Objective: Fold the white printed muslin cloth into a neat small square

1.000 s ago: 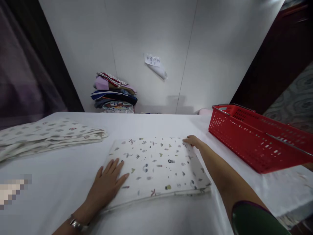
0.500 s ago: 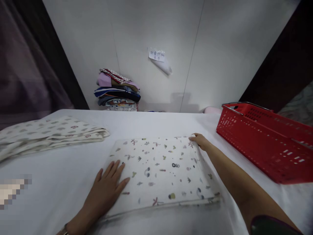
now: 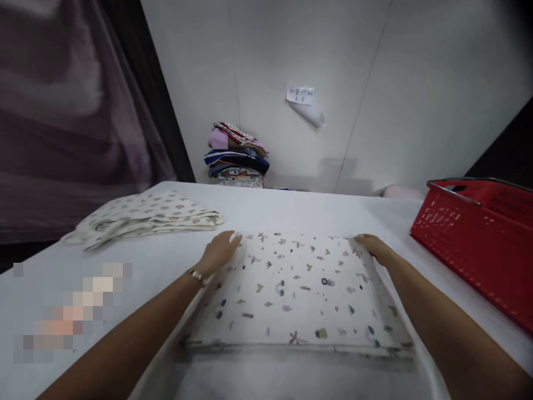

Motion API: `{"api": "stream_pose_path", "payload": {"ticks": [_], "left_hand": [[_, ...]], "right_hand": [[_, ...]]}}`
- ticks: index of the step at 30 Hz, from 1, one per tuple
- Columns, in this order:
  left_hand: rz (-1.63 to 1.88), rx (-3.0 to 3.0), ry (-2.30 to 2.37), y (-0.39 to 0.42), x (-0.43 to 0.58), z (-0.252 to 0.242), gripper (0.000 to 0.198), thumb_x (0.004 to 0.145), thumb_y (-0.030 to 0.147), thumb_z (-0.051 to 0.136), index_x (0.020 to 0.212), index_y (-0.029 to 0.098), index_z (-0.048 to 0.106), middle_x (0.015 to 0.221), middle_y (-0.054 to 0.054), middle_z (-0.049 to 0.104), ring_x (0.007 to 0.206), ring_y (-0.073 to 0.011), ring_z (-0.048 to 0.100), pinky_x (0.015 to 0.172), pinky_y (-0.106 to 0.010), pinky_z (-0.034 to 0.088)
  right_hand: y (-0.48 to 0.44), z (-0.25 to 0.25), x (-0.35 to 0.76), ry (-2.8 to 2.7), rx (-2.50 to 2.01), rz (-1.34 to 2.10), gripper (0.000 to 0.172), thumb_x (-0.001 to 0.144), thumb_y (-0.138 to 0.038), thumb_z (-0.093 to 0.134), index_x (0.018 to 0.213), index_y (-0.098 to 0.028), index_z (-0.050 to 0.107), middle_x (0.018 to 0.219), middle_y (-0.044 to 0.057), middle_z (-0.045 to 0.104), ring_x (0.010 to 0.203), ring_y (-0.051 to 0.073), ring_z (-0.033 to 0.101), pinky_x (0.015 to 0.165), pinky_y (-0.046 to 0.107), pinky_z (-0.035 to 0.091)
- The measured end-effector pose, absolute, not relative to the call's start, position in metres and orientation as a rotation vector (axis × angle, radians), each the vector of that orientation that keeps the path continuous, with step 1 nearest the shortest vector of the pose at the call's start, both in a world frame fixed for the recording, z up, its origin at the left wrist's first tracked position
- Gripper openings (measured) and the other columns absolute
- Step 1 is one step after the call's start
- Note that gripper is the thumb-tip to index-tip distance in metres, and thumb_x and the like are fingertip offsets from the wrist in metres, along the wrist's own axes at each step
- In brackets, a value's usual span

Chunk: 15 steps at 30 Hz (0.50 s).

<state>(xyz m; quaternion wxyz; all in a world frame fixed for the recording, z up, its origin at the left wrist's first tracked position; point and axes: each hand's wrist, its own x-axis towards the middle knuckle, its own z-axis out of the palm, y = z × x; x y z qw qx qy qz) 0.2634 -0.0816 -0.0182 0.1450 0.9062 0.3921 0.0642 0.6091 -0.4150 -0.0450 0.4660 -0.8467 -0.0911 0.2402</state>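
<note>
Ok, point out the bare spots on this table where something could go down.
Bare table runs behind the folded cloth, from the second cloth to the red basket. A strip is free between second cloth and left hand. The gap between right hand and basket is narrow.
</note>
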Motion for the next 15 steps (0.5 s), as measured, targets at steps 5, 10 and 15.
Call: {"api": "stream_pose_path", "payload": {"ticks": [5, 10, 15], "left_hand": [[0.055, 2.518, 1.249, -0.049, 0.311, -0.023, 0.053, 0.072, 0.057, 0.051, 0.101, 0.015, 0.062, 0.119, -0.019, 0.058, 0.114, -0.0337, 0.051, 0.084, -0.036, 0.043], [0.072, 2.481, 1.158, -0.046, 0.32, -0.022, 0.035, 0.07, 0.042, 0.057, 0.093, 0.015, 0.059, 0.097, -0.013, 0.066, 0.089, -0.0234, 0.062, 0.068, -0.027, 0.043], [0.419, 2.388, 1.256, -0.043, 0.314, -0.019, 0.033, 0.08, 0.042, 0.048, 0.1, 0.016, 0.051, 0.097, -0.01, 0.064, 0.087, -0.0214, 0.06, 0.068, -0.028, 0.042]], "right_hand": [[-0.416, -0.049, 0.612, -0.228, -2.036, 0.595, 0.027, 0.066, -0.028, 0.066, 0.09, -0.016, 0.063, 0.082, 0.005, 0.068, 0.073, 0.018, 0.062, 0.06, 0.025, 0.047], [-0.414, -0.05, 0.612, -0.247, -2.022, 0.445, 0.027, 0.062, -0.024, 0.067, 0.088, -0.015, 0.064, 0.073, 0.002, 0.064, 0.064, 0.015, 0.058, 0.055, 0.023, 0.044], [-0.385, -0.046, 0.619, -0.392, -2.087, 0.202, 0.036, 0.07, -0.029, 0.061, 0.102, -0.013, 0.063, 0.073, 0.001, 0.06, 0.059, 0.014, 0.054, 0.054, 0.023, 0.041]]}}
